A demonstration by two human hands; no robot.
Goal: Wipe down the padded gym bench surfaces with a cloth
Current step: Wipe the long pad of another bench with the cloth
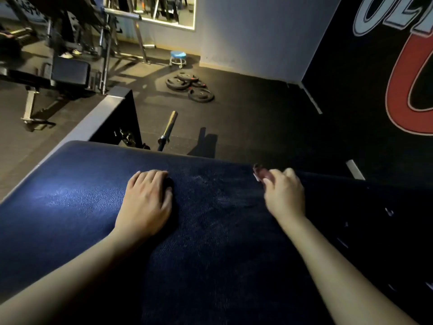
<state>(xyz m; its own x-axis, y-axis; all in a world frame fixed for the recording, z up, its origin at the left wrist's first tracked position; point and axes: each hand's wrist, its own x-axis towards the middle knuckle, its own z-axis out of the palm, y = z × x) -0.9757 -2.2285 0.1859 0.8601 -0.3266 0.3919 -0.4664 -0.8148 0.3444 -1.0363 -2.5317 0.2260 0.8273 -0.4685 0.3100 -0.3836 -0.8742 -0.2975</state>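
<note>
Left hand flat on cloth, right hand perhaps pinching it

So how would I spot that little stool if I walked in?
Find the grey far wall with the mirror on it. On the floor below the mirror's right corner, just behind the pile of black plates, stands the stool. It is low, with a round seat, and it is the only bright blue thing on the floor.

Left hand rests flat on bench pad; right hand pinches reddish object.
</note>
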